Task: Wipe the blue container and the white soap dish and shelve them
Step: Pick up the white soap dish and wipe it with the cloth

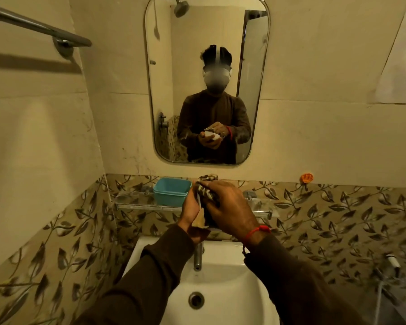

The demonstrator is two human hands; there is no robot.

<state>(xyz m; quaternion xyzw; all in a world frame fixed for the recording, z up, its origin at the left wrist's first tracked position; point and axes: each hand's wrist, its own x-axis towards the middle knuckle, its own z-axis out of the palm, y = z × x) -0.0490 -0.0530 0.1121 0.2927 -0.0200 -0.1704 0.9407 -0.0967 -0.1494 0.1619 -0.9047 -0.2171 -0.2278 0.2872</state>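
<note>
The blue container (172,191) stands upright on the glass shelf (136,202), left of my hands. My left hand (189,211) grips the white soap dish (199,216) edge-on above the sink; only a thin sliver of the dish shows between my hands. My right hand (230,208) presses a patterned cloth (206,186) against the dish. The mirror (208,78) reflects both hands holding the white dish and the cloth.
A white sink (220,289) with a chrome tap (198,258) lies below my hands. A towel bar (33,25) runs along the left wall. An orange hook (306,178) sits on the wall at right. Leaf-patterned tiles cover the lower walls.
</note>
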